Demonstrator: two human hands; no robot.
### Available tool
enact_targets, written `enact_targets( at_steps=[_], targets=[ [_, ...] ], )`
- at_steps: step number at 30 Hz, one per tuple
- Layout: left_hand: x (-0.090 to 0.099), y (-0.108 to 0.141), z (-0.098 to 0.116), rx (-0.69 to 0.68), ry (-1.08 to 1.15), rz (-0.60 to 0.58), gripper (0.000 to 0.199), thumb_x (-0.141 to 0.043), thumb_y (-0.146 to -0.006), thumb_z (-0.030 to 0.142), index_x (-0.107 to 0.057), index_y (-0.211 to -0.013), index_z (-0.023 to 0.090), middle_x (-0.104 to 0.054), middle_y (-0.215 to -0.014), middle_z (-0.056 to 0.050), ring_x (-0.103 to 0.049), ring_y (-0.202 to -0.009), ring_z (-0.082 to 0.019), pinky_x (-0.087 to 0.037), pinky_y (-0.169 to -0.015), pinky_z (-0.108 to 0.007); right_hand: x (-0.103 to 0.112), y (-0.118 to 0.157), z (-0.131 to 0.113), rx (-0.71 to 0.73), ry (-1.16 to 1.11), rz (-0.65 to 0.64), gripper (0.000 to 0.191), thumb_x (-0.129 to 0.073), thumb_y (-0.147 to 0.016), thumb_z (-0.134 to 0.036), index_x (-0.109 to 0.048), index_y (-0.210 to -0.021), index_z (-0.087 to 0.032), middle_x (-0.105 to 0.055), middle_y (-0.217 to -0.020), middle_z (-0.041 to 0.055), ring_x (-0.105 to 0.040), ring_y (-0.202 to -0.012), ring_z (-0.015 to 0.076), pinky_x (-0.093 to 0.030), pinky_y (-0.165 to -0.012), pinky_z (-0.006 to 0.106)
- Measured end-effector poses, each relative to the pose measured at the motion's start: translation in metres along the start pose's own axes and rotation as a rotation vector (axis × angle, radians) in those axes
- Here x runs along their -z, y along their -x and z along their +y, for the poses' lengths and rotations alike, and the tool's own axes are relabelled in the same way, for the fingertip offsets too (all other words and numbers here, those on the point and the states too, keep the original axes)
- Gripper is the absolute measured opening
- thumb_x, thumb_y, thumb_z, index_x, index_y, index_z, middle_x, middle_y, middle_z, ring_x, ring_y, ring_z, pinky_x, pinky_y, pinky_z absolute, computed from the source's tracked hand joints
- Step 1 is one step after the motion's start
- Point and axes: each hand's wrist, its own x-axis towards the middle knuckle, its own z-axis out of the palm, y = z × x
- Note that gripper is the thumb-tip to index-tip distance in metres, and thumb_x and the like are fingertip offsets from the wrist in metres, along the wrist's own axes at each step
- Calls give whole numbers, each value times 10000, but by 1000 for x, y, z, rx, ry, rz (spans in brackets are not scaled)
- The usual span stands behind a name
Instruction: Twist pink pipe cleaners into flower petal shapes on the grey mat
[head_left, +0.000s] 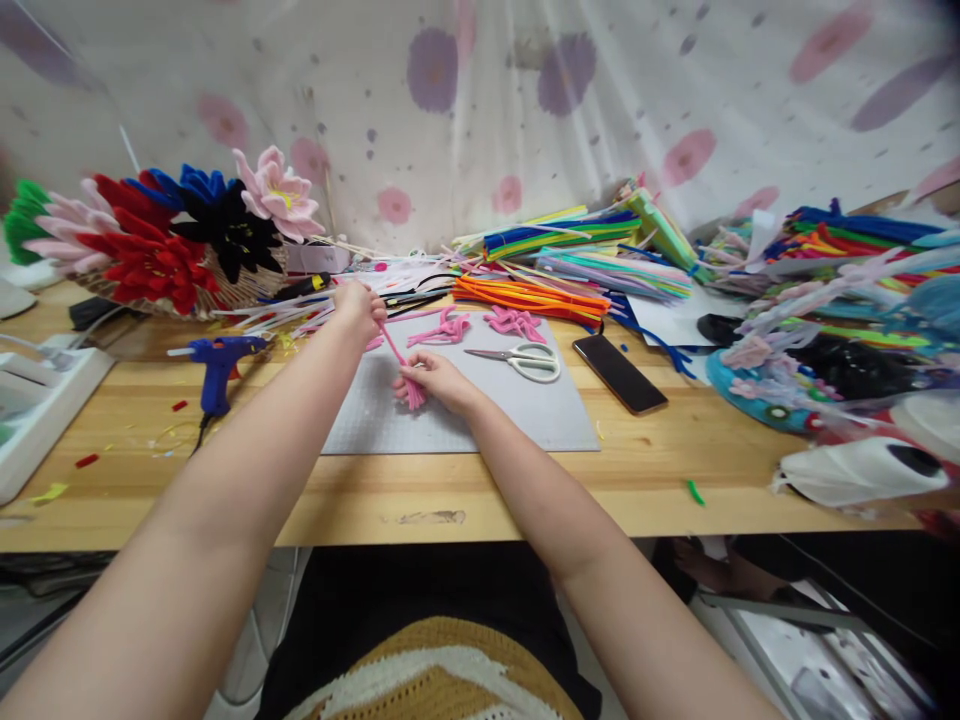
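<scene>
My left hand [361,305] is closed on the upper end of a pink pipe cleaner [392,345], which runs down taut to my right hand [439,382]. My right fingers grip a bunch of folded pink pipe cleaners [414,398] over the grey cutting mat [465,430]. Two bundles of bent pink pipe cleaners lie at the back of the mat, one pink bundle [448,327] behind my right hand and another pink bundle [515,322] farther right. Scissors [534,362] with pale handles rest right of my right hand, blades pointing left.
A blue glue gun [217,370] stands at left, before fuzzy flowers [154,255] in a woven basket. A phone [621,374] lies right of the mat. Orange pipe cleaners [532,298] and other coloured bundles line the back. A white thread cone [862,470] lies at right.
</scene>
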Motion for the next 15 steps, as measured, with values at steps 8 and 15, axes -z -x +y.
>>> enact_targets(
  at_steps=[8, 15],
  targets=[
    [4, 22, 25, 88, 343, 347, 409, -286, -893, 432, -207, -569, 196, -134, -404, 95, -121, -268, -29, -62, -286, -140, -9, -4, 3, 107, 312, 25, 116, -493, -816, -199, -532, -723, -141, -432, -475, -86, -337, -326, 13, -256, -348, 148],
    [19, 21, 22, 40, 424, 394, 386, -269, -919, 392, -216, -589, 199, -121, -399, 107, -97, -261, -20, -51, -293, -130, -14, -1, 6, 113, 326, -37, 167, -454, -839, -253, -498, -713, -154, -487, -491, -72, -433, -346, 31, -322, -367, 146]
  ],
)
